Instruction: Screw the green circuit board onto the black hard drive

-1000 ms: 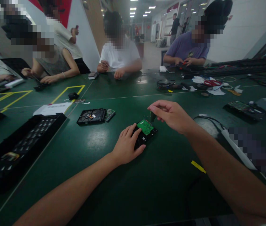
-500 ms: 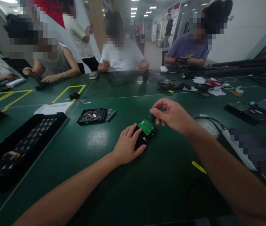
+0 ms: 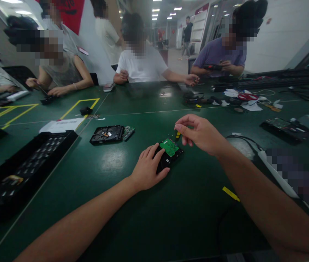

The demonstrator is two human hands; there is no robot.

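A black hard drive (image 3: 168, 161) with a green circuit board (image 3: 169, 147) facing up lies on the table in front of me. My left hand (image 3: 149, 166) grips its left side, thumb along the near edge and fingers over the top. Pinched in the fingers of my right hand (image 3: 194, 131) is a small screwdriver (image 3: 178, 135) with a yellow and black handle. It stands steeply, its tip down at the right part of the board. Tiny screws appear to lie just beyond the drive. To the left rests another hard drive (image 3: 106, 134) with a loose circuit board (image 3: 128, 133) beside it.
A long black tray (image 3: 31, 163) lies at left, below a white paper (image 3: 61, 125). At right are another drive (image 3: 282, 129), a white power strip (image 3: 277, 174) and a yellow tag (image 3: 231, 194). Cables and scraps lie behind. Several people sit or stand across the green table (image 3: 143, 233).
The screwdriver has turned in my right fingers, showing more yellow on its handle. My left hand and the drive stay put. Opposite, a person in white has stretched an arm toward the right.
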